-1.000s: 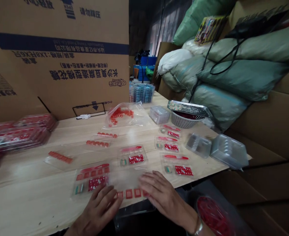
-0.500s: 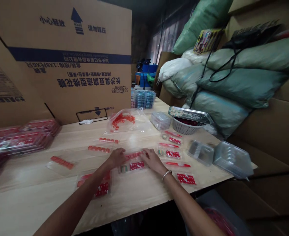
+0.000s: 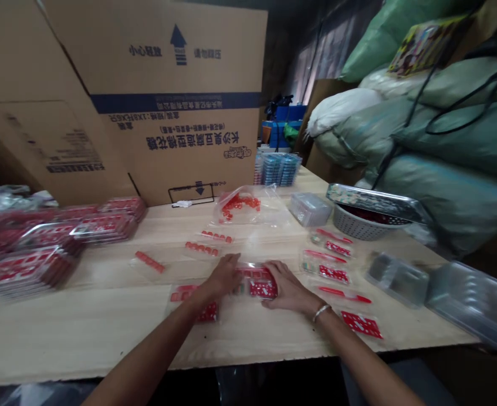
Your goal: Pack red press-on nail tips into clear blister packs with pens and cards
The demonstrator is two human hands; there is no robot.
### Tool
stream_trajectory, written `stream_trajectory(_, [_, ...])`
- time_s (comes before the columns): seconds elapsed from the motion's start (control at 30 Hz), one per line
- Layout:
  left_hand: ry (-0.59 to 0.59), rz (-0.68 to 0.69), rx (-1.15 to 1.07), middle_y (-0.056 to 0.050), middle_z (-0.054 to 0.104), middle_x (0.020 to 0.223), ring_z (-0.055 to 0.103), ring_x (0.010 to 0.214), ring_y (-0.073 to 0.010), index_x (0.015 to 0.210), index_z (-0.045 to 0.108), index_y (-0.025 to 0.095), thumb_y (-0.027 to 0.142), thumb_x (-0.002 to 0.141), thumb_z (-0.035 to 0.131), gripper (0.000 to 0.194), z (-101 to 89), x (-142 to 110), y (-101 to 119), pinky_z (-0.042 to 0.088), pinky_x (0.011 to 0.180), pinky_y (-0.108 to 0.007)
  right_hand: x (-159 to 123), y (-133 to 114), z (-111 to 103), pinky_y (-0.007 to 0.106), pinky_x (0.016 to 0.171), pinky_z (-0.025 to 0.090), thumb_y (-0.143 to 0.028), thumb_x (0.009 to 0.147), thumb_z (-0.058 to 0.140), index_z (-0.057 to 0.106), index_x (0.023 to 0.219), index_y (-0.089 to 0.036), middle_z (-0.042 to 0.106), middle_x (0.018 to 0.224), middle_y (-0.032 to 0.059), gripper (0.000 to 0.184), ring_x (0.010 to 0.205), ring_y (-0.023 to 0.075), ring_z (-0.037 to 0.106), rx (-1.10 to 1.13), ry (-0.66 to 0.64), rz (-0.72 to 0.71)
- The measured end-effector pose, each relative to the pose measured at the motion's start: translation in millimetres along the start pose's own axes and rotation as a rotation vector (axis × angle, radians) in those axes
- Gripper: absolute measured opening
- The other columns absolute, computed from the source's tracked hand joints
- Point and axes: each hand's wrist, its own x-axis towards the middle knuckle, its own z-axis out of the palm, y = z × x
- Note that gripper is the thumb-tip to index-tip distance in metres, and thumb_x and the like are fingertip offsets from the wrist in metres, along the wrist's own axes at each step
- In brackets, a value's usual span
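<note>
My right hand point(image 3: 288, 287) wraps round the right end of a clear plastic tray point(image 3: 257, 273), thumb at its near edge. At the tray's left end my left hand point(image 3: 225, 276) is closed on the side, its fingertips partly hidden. Inside the tray lie red pieces along the far side and a red packet with white dots point(image 3: 262, 289). Just left of it, partly under my left forearm, sits another filled tray point(image 3: 208, 313). To the right, clear trays point(image 3: 322, 267) hold a red stick-like piece and a dotted packet each.
Stacks of filled red trays point(image 3: 29, 268) stand at the left before a large cardboard box point(image 3: 181, 129). A bag of red pieces point(image 3: 242, 208), strips of red pieces point(image 3: 202, 248), nested clear trays point(image 3: 310, 208) and a grey basket point(image 3: 358, 225) are farther back. Empty trays point(image 3: 476, 304) lie near the right edge.
The view has turned left, so the table's things appear farther right. My right hand has gone from the tray's far corner to a grip round its right end.
</note>
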Motion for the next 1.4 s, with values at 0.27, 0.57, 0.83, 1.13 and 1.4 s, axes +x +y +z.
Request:
stream_trajectory(0.27, [0.591, -0.209, -0.078, -0.013, 0.057, 0.122, 0.054, 0.112, -0.0266, 0.124, 0.046, 0.019, 0.042, 0.090, 0.041, 0.042, -75.8, -128, -56, 0.045, 0.094, -0.045, 16, -87, 40, 0.043, 0.103, 0.034, -0.038, 0.053, 0.080, 0.040, 0.131, -0.018, 0.043, 0.128, 0.0131, 0.090, 0.117, 0.0292, 0.039, 0.186, 0.096, -0.160])
stream_trajectory(0.57, [0.016, 0.028, 0.405, -0.011, 0.058, 0.119, 0.052, 0.109, -0.0314, 0.118, 0.053, 0.022, 0.037, 0.064, 0.070, 0.059, -65.9, -137, -29, 0.039, 0.096, -0.046, 58, -122, 34, 0.040, 0.105, 0.033, -0.038, 0.066, 0.076, 0.048, 0.131, -0.019, 0.043, 0.136, 0.0138, 0.073, 0.129, 0.0279, 0.038, 0.120, -0.232, -0.290])
stream_trajectory(0.83, [-0.044, 0.048, 0.524, -0.019, 0.050, 0.134, 0.039, 0.127, -0.0421, 0.113, 0.057, 0.019, 0.035, 0.058, 0.062, 0.057, -42.8, -94, -21, 0.030, 0.100, -0.059, -87, -5, -35, 0.048, 0.097, 0.040, -0.020, 0.089, 0.044, 0.067, 0.103, -0.021, 0.064, 0.113, 0.0116, 0.027, 0.111, 0.0268, 0.054, -0.275, 0.443, 0.199])
stream_trajectory(1.13, [-0.282, 0.065, 0.408, -0.020, 0.047, 0.137, 0.043, 0.124, -0.0360, 0.136, 0.040, 0.012, 0.031, 0.054, 0.062, 0.087, -57.3, -75, -13, 0.030, 0.104, -0.050, -69, -37, 34, 0.045, 0.098, 0.037, -0.019, 0.091, 0.041, 0.065, 0.105, -0.020, 0.056, 0.125, 0.0118, 0.028, 0.117, 0.0276, 0.047, -0.247, 0.313, 0.224])
stream_trajectory(1.4, [-0.100, 0.011, 0.449, -0.013, 0.052, 0.135, 0.047, 0.124, -0.0342, 0.139, 0.037, 0.024, 0.033, 0.060, 0.064, 0.084, -115.1, -180, -130, 0.035, 0.105, -0.051, 42, -136, 62, 0.042, 0.090, 0.040, -0.029, 0.088, 0.051, 0.060, 0.110, -0.016, 0.058, 0.113, 0.0141, 0.027, 0.104, 0.0292, 0.050, -0.223, 0.121, 0.101])
